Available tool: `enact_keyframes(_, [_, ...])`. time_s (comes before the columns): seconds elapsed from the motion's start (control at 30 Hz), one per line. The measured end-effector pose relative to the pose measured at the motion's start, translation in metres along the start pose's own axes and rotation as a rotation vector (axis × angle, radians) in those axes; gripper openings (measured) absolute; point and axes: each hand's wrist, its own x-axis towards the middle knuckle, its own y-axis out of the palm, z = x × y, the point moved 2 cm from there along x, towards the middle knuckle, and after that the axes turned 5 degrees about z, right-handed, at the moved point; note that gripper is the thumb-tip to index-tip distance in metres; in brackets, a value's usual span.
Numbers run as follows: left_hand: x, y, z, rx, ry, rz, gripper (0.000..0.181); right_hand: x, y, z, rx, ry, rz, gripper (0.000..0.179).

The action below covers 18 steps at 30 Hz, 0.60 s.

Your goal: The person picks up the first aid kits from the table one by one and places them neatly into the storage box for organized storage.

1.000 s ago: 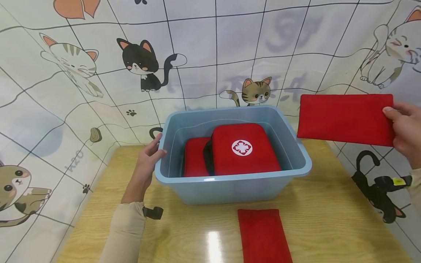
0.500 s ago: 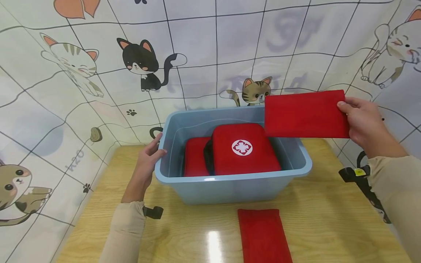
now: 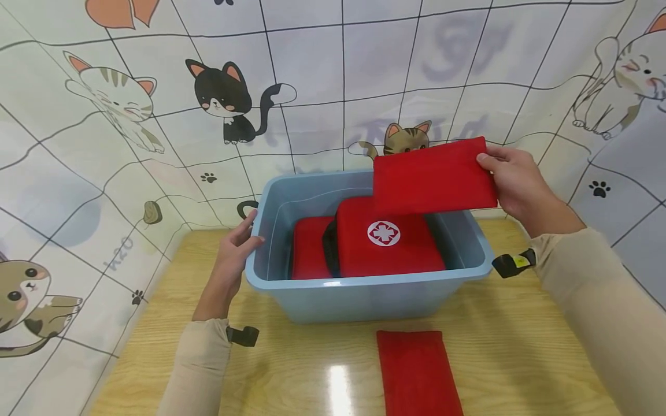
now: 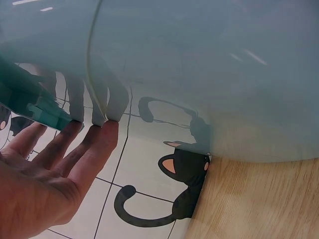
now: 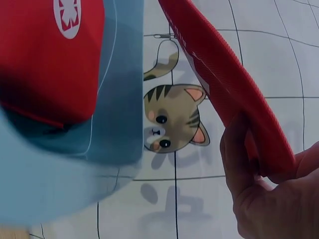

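My right hand point(image 3: 520, 179) pinches the right end of a flat red pouch point(image 3: 432, 179), thumb on the near face. The pouch is tilted above the back right of a blue plastic bin point(image 3: 364, 300). In the right wrist view, a small zipper pull point(image 5: 163, 36) and pale print show at its far side. At the bin's left rim, my left hand point(image 3: 236, 248) touches the side, its fairly straight fingertips on the outer wall in the left wrist view. Inside the bin lies a red first-aid bag point(image 3: 390, 254) with a white cross emblem, partly over another red case point(image 3: 309, 248).
A second flat red pouch point(image 3: 418, 375) lies on the wooden table point(image 3: 291, 370) in front of the bin, cut off by the frame's lower edge. Behind and beside the table stands a white cat-print backdrop point(image 3: 312, 86).
My right hand has carried the red pouch leftward, from beyond the bin's right side to over its back right part, tilting it. The left hand and the bin have stayed put.
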Motion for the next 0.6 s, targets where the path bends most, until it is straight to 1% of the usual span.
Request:
enact_keyframes(0.2, [0.000, 0.000, 0.000, 0.004, 0.001, -0.007, 0.064, 0.004, 0.022, 0.005, -0.038, -0.043, 0.023, 0.075])
enact_keyframes(0.33, [-0.001, 0.000, 0.000, 0.001, -0.003, -0.007, 0.064, 0.006, 0.036, 0.005, -0.047, -0.053, 0.036, 0.074])
enact_keyframes(0.53, [0.000, 0.000, 0.000, 0.002, -0.004, -0.006, 0.064, 0.008, 0.047, 0.003, -0.046, -0.051, 0.059, 0.071])
enact_keyframes(0.6, [0.000, 0.000, 0.001, 0.003, -0.005, -0.007, 0.064, 0.009, 0.049, 0.002, -0.064, -0.048, 0.074, 0.069])
